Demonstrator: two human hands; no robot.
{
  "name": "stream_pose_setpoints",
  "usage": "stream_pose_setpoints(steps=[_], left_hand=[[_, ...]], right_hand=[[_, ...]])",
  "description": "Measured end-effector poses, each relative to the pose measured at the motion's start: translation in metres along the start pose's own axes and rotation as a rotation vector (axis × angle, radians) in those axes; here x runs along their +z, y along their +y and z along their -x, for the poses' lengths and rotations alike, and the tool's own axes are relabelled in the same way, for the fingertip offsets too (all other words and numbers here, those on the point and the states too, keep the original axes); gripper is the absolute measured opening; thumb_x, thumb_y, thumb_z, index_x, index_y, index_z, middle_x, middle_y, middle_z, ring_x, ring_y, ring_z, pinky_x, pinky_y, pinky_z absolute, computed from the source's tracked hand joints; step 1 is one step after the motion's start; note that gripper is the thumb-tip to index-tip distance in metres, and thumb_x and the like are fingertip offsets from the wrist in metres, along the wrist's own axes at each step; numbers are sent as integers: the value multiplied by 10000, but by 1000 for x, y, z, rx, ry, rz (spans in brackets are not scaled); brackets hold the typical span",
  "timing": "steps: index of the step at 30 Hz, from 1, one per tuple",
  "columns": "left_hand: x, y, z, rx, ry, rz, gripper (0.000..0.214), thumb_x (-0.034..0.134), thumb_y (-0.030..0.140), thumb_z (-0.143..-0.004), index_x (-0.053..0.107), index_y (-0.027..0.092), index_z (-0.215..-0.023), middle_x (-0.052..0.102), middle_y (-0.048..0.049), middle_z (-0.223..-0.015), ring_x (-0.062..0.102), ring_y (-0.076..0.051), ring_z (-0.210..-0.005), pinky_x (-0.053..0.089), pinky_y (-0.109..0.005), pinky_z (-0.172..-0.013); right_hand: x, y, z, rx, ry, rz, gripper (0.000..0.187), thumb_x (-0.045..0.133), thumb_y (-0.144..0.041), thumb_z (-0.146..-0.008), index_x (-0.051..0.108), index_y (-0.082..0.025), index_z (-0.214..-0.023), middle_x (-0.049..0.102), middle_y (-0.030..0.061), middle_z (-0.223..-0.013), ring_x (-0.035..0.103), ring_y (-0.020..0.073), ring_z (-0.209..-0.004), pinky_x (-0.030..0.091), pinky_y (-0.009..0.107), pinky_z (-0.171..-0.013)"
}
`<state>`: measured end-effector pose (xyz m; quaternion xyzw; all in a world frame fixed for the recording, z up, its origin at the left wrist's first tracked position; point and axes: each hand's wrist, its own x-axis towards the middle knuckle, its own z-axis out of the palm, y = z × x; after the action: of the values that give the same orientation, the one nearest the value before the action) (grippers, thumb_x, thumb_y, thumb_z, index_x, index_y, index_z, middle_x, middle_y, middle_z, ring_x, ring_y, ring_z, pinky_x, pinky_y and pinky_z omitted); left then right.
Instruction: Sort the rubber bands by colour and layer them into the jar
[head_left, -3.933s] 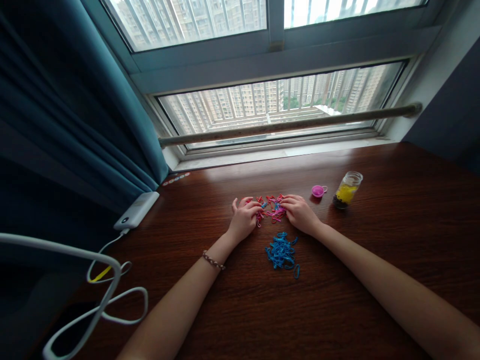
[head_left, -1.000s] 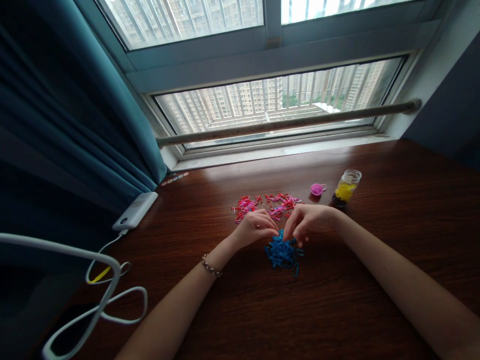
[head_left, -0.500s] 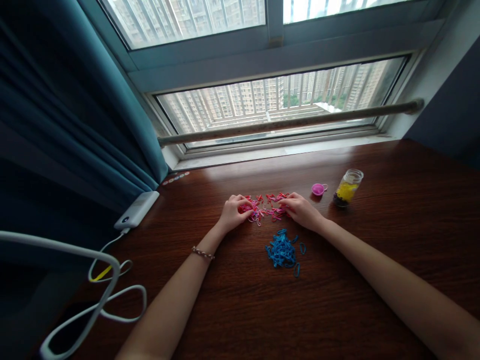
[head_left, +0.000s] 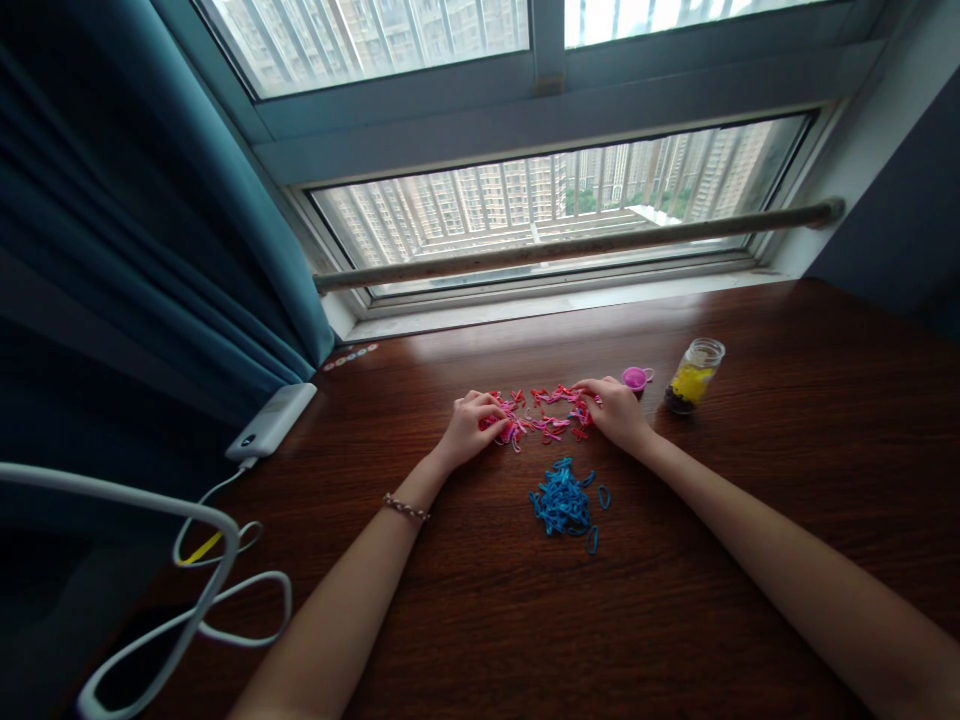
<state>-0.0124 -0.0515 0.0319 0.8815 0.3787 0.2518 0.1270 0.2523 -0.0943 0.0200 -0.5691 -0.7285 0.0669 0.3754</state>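
Observation:
Small red and pink rubber bands (head_left: 555, 428) lie scattered between my hands on a dark brown wooden table (head_left: 480, 620). My left hand (head_left: 471, 424) rests at their left end, thumb and fingers closing around some of the bands. At the right end is my right hand (head_left: 611, 410), its fingers stretched over the bands and thumb held apart from them. Closer to me sits a heap of blue rubber bands (head_left: 561, 498), with a few loose ones at its right side. Neither hand touches the blue heap.
Behind my right hand stand a small pink cup (head_left: 635, 379) with a loop and a glass jar (head_left: 693, 378) holding yellow and black bits. On the left are a white power bank (head_left: 271, 420) and its cable (head_left: 225, 590). A window (head_left: 562, 200) and blue curtain (head_left: 187, 200) border the table.
My right hand has moved right and slightly away from me, leaving red and pink bands more spread out there. My left hand has barely moved.

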Motion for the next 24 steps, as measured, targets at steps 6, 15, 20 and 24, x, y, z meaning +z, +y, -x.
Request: stream_pose_setpoints(steps=[6, 15, 20, 24], left_hand=[[2, -4, -1, -76, 119, 14, 146, 511, 281, -801, 598, 179, -743, 615, -39, -828, 525, -181, -845, 385, -326, -785], [6, 0, 1, -219, 232, 252, 157, 447, 308, -832, 529, 175, -829, 583, -4, -735, 546, -120, -645, 431, -234, -631], [6, 12, 0, -204, 248, 339, 151, 482, 297, -812, 544, 169, -864, 587, -14, -788, 549, -116, -667, 445, -224, -630], [6, 19, -1, -228, 246, 467, 184, 509, 288, -793, 564, 158, -910, 609, -38, -834, 572, -127, -690, 476, -243, -652]], right_hand=[[1, -4, 2, -155, -160, 7, 225, 577, -145, -739, 650, -203, -943, 662, 44, -839, 506, 204, -813, 426, 311, -755], [3, 1, -6, -39, -72, -95, 202, 453, -132, -816, 642, -181, -869, 598, 62, -837, 486, 195, -814, 385, 309, -742], [-1, 4, -10, 15, -39, -116, 172, 463, -125, -800, 630, -166, -801, 593, 56, -807, 504, 188, -789, 374, 315, -742], [-7, 1, -6, -87, -89, 19, 120, 546, -173, -765, 662, -202, -768, 603, 56, -824, 466, 211, -837, 357, 336, -765]])
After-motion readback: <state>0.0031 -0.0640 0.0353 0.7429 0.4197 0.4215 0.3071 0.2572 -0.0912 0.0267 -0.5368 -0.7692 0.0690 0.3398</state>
